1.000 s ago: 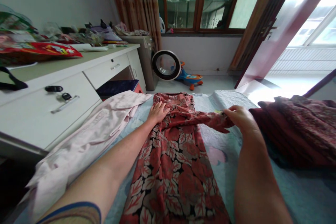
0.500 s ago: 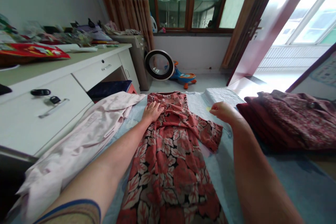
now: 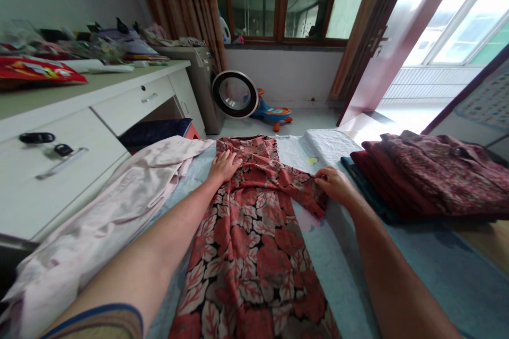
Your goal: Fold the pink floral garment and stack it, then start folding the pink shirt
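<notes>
A long red dress (image 3: 262, 233) with a leaf pattern in grey, cream and black lies lengthwise before me on a pale blue bed sheet (image 3: 338, 270). Flat on its upper left part, near the shoulder, rests my left hand (image 3: 225, 165), fingers stretched out. My right hand (image 3: 333, 183) is closed in a pinch at the upper edge of the right sleeve (image 3: 308, 190), close to the cuff. That sleeve points out to the right. Left of the dress lies a pale pink garment (image 3: 131, 190), wrinkled and spread lengthwise.
Folded dark red clothes (image 3: 437, 175) are stacked at the right. A white desk (image 3: 131, 90) with cluttered top stands left. Beyond the bed are a washing machine with its round door (image 3: 235, 94) open, a blue and orange ride-on toy (image 3: 272, 113) and an open door (image 3: 382, 58).
My right hand has come down onto the sleeve and now pinches its edge; before, it hovered above and beyond it. The left hand stays on the dress. The view has shifted slightly.
</notes>
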A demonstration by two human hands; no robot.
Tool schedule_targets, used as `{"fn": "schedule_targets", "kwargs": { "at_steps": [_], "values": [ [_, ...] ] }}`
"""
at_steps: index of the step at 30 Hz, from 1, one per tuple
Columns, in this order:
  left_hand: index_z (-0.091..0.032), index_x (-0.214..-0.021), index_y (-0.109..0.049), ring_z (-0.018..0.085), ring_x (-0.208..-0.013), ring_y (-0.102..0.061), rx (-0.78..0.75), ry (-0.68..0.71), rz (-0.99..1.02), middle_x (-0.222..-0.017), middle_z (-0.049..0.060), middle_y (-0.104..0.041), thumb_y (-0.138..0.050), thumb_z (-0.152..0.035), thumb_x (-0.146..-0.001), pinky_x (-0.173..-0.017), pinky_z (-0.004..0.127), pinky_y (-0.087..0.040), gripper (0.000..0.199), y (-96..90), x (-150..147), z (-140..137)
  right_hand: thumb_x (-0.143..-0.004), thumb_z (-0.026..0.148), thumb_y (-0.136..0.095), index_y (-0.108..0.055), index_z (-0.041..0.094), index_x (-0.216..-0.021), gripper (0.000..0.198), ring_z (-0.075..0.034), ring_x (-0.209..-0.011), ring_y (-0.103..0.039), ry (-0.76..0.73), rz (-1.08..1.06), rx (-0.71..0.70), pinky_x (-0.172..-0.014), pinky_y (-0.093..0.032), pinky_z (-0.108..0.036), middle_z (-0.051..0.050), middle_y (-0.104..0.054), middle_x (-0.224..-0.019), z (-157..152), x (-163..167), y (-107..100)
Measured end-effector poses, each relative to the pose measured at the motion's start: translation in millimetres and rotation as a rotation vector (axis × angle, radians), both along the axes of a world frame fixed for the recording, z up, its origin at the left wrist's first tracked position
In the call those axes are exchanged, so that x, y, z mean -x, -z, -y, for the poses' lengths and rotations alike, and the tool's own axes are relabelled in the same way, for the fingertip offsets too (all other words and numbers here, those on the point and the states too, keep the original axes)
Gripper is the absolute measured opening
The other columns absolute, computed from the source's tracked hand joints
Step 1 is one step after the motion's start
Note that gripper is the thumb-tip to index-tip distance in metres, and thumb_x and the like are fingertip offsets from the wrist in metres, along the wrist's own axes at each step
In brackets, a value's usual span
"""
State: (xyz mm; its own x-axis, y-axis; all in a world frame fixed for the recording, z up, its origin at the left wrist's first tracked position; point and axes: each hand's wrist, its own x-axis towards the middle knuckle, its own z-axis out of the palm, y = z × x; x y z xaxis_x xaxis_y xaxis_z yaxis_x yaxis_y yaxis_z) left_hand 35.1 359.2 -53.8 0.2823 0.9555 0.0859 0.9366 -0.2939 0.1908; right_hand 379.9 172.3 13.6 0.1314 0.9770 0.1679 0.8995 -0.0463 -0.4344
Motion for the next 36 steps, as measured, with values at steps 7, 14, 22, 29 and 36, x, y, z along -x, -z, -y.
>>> {"fn": "schedule_targets", "kwargs": {
  "at_steps": [7,14,22,29,36],
  "values": [
    [-0.017,-0.151,-0.041,0.028,-0.150,-0.027,-0.014,0.013,-0.014,-0.162,0.015,-0.030,-0.021,-0.056,-0.101,-0.120,0.047,-0.025,0.066,0.6,1,0,-0.080,0.039,-0.056,-0.062,0.019,-0.081,0.021,-0.010,-0.041,-0.041,0.064,-0.658,0.067,-0.041,-0.029,-0.022,0.005,-0.050,-0.052,0,8,-43],
    [-0.018,-0.152,-0.040,0.027,-0.149,-0.031,-0.033,0.016,-0.004,-0.162,0.013,-0.033,-0.017,-0.057,-0.102,-0.119,0.046,-0.027,0.067,-1.9,0,3,-0.075,0.025,-0.061,-0.066,0.016,-0.089,0.017,-0.017,-0.063,-0.058,0.420,-0.331,-0.093,-0.063,-0.048,-0.029,-0.005,-0.063,-0.074,-17,-24,-28],
    [-0.020,-0.152,-0.040,0.027,-0.149,-0.031,-0.031,0.009,-0.004,-0.162,0.013,-0.033,-0.019,-0.057,-0.102,-0.120,0.047,-0.028,0.066,-2.8,0,4,-0.087,0.026,-0.054,-0.074,0.014,-0.101,0.026,-0.022,-0.090,-0.063,0.212,0.196,0.012,-0.083,-0.045,-0.028,-0.012,-0.069,-0.101,-9,-24,-2],
    [-0.021,-0.151,-0.042,0.027,-0.149,-0.032,-0.044,0.009,-0.010,-0.161,0.012,-0.035,-0.020,-0.056,-0.102,-0.120,0.047,-0.028,0.064,0.5,1,2,-0.090,0.024,-0.054,-0.074,0.016,-0.092,0.022,-0.022,-0.091,-0.062,0.023,0.516,0.195,-0.085,-0.039,-0.029,-0.012,-0.072,-0.097,-17,-4,14],
    [-0.020,-0.153,-0.039,0.027,-0.150,-0.028,-0.021,0.012,0.003,-0.162,0.013,-0.031,-0.017,-0.058,-0.101,-0.120,0.049,-0.026,0.067,-0.2,1,2,-0.089,0.023,-0.052,-0.074,0.018,-0.080,0.024,-0.025,-0.087,-0.059,0.037,0.502,0.132,-0.074,-0.039,-0.030,-0.013,-0.069,-0.093,-17,-5,17]
  ]
}}
